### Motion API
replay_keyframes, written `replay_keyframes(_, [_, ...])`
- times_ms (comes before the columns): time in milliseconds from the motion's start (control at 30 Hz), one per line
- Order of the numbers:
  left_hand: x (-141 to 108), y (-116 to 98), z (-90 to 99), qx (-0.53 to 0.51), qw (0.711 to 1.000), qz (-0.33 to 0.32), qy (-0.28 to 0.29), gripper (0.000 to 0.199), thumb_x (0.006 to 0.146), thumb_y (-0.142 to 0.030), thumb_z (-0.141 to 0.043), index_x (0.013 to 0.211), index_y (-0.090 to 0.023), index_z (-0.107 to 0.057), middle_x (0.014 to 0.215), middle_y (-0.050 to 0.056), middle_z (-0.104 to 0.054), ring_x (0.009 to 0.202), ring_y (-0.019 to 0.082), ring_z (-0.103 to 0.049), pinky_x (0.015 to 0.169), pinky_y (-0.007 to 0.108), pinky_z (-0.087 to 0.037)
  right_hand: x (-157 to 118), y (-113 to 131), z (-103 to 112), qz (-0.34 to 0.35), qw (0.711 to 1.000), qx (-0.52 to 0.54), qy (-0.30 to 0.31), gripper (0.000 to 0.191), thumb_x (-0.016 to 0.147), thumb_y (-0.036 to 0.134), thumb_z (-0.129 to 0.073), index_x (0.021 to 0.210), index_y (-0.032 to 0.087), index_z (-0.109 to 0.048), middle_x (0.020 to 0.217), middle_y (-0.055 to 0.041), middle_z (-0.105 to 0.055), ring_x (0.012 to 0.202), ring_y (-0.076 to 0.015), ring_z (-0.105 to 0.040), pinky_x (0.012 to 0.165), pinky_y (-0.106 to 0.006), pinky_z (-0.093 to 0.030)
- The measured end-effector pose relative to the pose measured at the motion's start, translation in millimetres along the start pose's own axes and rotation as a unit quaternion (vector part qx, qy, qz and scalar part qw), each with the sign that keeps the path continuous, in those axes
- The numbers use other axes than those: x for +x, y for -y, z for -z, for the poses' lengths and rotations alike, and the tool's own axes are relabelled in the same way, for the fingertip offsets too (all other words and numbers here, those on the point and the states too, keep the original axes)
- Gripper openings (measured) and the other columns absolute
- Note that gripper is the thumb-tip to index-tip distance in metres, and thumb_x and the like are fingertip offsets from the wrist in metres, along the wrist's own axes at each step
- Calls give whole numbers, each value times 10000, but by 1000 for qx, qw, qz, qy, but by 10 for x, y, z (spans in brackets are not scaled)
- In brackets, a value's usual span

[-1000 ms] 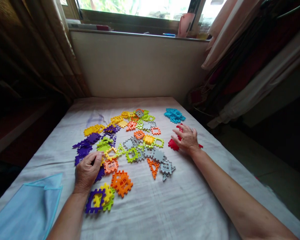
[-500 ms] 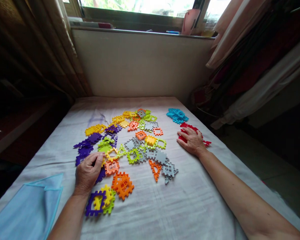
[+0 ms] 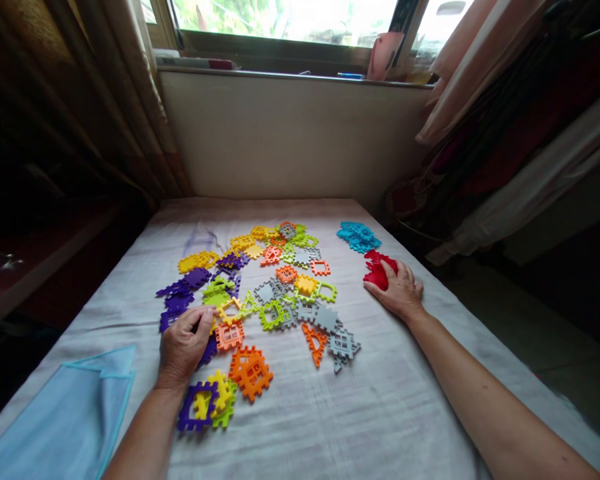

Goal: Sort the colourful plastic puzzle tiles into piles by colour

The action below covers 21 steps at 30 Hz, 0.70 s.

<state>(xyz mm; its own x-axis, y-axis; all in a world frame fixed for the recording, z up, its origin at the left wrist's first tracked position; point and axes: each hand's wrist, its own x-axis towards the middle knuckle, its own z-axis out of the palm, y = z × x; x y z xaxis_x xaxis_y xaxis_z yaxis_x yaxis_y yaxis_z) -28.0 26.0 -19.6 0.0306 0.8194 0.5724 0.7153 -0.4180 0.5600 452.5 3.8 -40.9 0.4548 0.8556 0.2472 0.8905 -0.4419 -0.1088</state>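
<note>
My right hand point(image 3: 400, 292) cups the side of a pile of red interlocking plastic pieces point(image 3: 378, 272), thumb at the near edge and fingers curled along the right. My left hand point(image 3: 186, 343) rests with fingers curled together beside the purple pieces point(image 3: 173, 319); whether anything is inside is hidden. Right by its fingertips lie a yellow square frame point(image 3: 230, 311) and a salmon window piece point(image 3: 229, 336). Orange pieces point(image 3: 251, 373) lie nearer me, above a stack topped by a purple frame point(image 3: 184, 412). Grey pieces point(image 3: 327, 318) and lime pieces point(image 3: 271, 316) spread across the middle.
A blue pile point(image 3: 359, 237) sits at the far right of the cloth-covered surface point(image 3: 330, 427). Yellow pieces point(image 3: 199, 261) lie at the far left. A folded light-blue cloth point(image 3: 65, 420) occupies the near left. Behind is a wall with a sill holding a pink cup point(image 3: 384, 57).
My right hand has shifted from lying spread over the red pieces to their right side, and the pile looks more bunched. My left hand keeps its place among the pieces; the view tilts slightly.
</note>
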Motion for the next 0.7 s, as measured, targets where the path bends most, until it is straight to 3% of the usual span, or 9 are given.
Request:
replay_keyframes(133, [4,-24,11,-2,1000,12,-3,299,892,-381,-518,808,-193,-735,874,32,-776,821,167,-728,794,247,-563,99,-19,2,7,1000,13,-14,738,834,630,-497,1436,203,-462,1518,-220,-371,1398,-382,-316,1051,-639,-279])
replay_keyframes(233, [9,-33,21,-7,1000,14,-22,312,902,-386,-505,806,-191,-729,874,44,-771,828,174,-722,804,258,-561,105,153,31,62,996,27,-54,700,844,619,-506,1416,216,-490,1525,-198,-386,1409,-383,-312,1087,-648,-230])
replay_keyframes(367, [21,6,41,-3,997,20,-68,311,924,-380,-478,837,-193,-712,929,68,-758,901,201,-707,906,325,-543,295,764,45,156,982,100,-42,644,895,577,-466,1414,200,-518,1532,-181,-392,1398,-336,-360,1111,-525,-312])
replay_keyframes(467, [29,105,52,6,992,40,-117,319,936,-395,-457,963,-186,-697,1093,106,-724,1071,233,-663,1040,406,-477,642,1373,25,173,975,141,6,660,882,567,-511,1423,189,-520,1502,-180,-432,1383,-323,-397,1112,-453,-350])
replay_keyframes(600, [12,272,33,13,978,110,-179,372,940,-424,-453,1142,-177,-643,1274,141,-632,1272,251,-550,1123,428,-402,1180,2034,-24,78,980,161,85,717,877,654,-476,1464,242,-478,1487,-172,-453,1341,-347,-453,1064,-487,-401])
replay_keyframes(700, [-16,334,-8,27,973,143,-179,396,947,-430,-450,1209,-181,-611,1344,150,-583,1333,256,-495,1145,432,-374,1467,2334,-95,21,981,150,118,756,894,704,-373,1472,226,-472,1427,-208,-510,1280,-362,-517,1025,-540,-418])
